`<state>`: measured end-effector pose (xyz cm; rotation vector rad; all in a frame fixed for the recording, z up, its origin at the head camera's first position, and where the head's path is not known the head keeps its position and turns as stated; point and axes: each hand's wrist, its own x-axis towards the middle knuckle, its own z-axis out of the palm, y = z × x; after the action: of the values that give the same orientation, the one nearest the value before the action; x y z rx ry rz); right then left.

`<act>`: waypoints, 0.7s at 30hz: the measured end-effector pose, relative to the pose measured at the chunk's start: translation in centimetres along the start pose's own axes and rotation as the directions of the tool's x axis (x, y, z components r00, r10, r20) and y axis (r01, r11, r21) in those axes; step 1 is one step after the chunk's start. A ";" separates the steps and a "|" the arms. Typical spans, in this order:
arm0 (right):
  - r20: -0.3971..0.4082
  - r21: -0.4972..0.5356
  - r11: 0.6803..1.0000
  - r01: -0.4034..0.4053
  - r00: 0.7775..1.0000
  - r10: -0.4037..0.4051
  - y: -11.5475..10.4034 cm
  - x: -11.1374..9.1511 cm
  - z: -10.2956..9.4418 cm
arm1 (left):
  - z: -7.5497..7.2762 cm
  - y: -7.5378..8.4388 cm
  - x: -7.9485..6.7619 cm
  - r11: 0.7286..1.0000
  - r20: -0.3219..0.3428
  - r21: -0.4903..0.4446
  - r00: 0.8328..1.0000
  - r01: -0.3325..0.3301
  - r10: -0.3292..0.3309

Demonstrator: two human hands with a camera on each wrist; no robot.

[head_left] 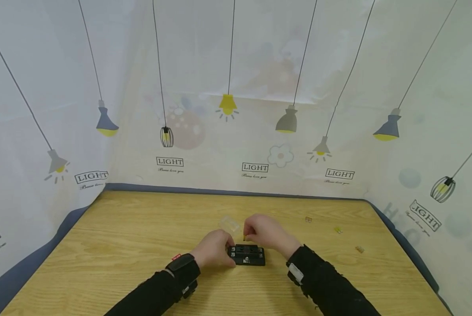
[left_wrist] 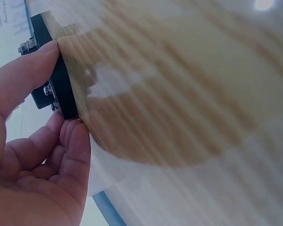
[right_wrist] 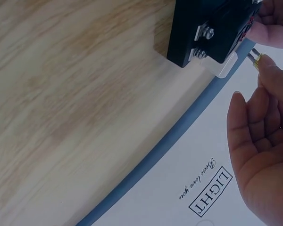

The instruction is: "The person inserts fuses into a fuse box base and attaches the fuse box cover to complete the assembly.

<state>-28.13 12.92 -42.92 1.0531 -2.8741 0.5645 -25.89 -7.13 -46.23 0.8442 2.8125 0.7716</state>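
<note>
A black fuse block (head_left: 251, 260) with metal screw terminals rests on the wooden table. My left hand (head_left: 214, 249) grips its left end between thumb and fingers; the left wrist view shows the thumb (left_wrist: 43, 52) on one edge and the curled fingers at the other. Just above the block's far side, my right hand (head_left: 268, 231) pinches a small yellow blade fuse (right_wrist: 256, 61). In the right wrist view its two metal prongs point towards the block and stand apart from it. The pinching fingertips partly hide the fuse's body.
Behind the block lies a clear plastic cover (head_left: 229, 224). To the right on the table are an orange-brown blade fuse (head_left: 308, 219), a yellow one (head_left: 338, 230) and a tan one (head_left: 360, 249). A lamp-printed cloth (head_left: 220, 175) stands behind the table's far edge.
</note>
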 end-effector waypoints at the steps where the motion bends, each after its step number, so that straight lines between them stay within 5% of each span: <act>1: 0.000 0.006 1.000 0.006 1.000 -0.006 -0.1 0.0 0.0 | 0.0 0.0 0.0 1.000 0.000 -0.002 1.000 0.001 -0.001; 21: 0.011 0.002 1.000 0.004 1.000 -0.004 -0.9 0.4 0.8 | 0.1 -0.2 0.1 1.000 -0.016 -0.006 1.000 -0.022 0.022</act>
<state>-27.75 11.73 -43.32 1.0653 -2.8805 0.5636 -26.05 -7.14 -46.41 0.8738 2.8181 0.7933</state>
